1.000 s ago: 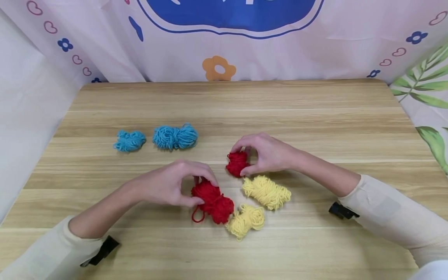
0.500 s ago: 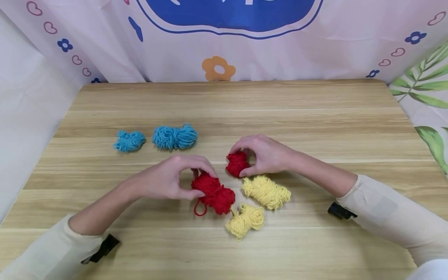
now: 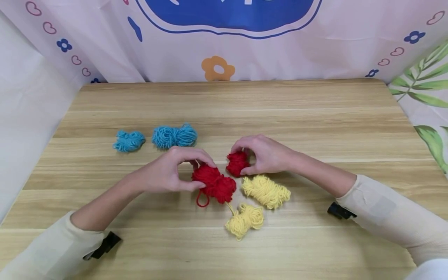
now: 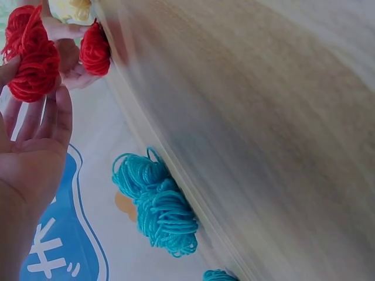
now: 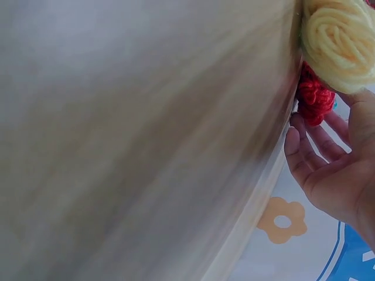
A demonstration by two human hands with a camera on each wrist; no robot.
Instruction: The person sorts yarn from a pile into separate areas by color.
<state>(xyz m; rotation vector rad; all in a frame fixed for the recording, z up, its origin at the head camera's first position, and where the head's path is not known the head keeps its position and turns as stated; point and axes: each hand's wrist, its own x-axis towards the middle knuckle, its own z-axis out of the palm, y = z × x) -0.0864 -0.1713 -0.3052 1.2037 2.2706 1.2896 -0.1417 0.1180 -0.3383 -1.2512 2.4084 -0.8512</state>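
My left hand (image 3: 157,171) grips the upper left end of a larger red yarn skein (image 3: 215,183), tied at its middle, with a loose loop hanging below. In the left wrist view this red skein (image 4: 34,61) is held off the tabletop. Thumb and fingers of my right hand (image 3: 271,155) hold a smaller red yarn skein (image 3: 237,163), which sits on the table in the left wrist view. Just below the right hand lies a larger yellow skein (image 3: 266,191); a smaller yellow skein (image 3: 245,221), one strand sticking up, is nearer the front.
Toward the back left, a larger blue skein (image 3: 174,136) and a smaller blue skein (image 3: 128,140) lie side by side. The wooden table (image 3: 315,112) ends at a printed cloth backdrop (image 3: 168,58). Black clips (image 3: 105,245) are on both sleeves.
My left hand has moved the larger red skein up and away from the smaller yellow skein, whose strand now shows. The right hand and smaller red skein have stayed in place.
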